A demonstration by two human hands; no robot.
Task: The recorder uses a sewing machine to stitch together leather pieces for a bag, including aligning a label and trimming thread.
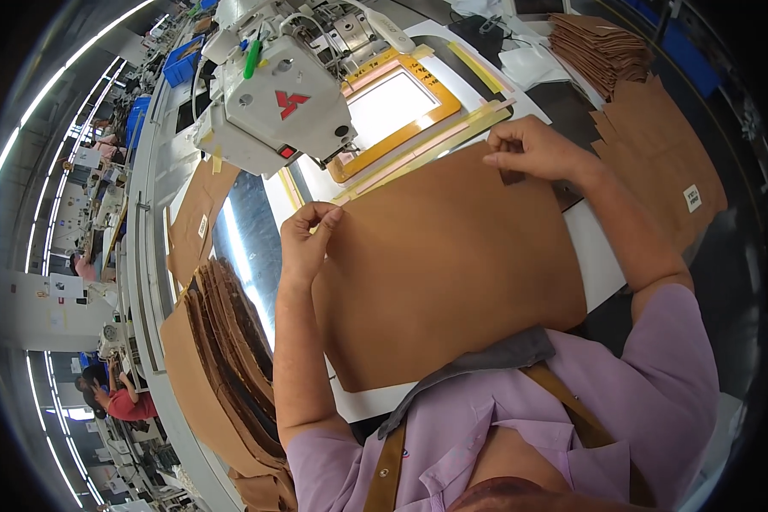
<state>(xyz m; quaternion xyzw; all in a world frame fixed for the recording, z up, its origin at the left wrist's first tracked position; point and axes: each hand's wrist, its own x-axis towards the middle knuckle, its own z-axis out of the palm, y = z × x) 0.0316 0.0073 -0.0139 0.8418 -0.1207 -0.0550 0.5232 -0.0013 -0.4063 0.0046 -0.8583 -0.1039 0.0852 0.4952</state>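
Head view: left hand (305,243) and right hand (542,152) pinch the far edge of a brown sheet (452,273) over the desk's near edge. Step appears to be positioning; next move calls for even tension.

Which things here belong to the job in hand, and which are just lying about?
Apparently part of the job:
brown sheet, pinched by the left hand and right hand
white machine head, ahead
orange frame beside it

Apparently lying about:
brown stack at left, though possibly related
blue bin, upper left
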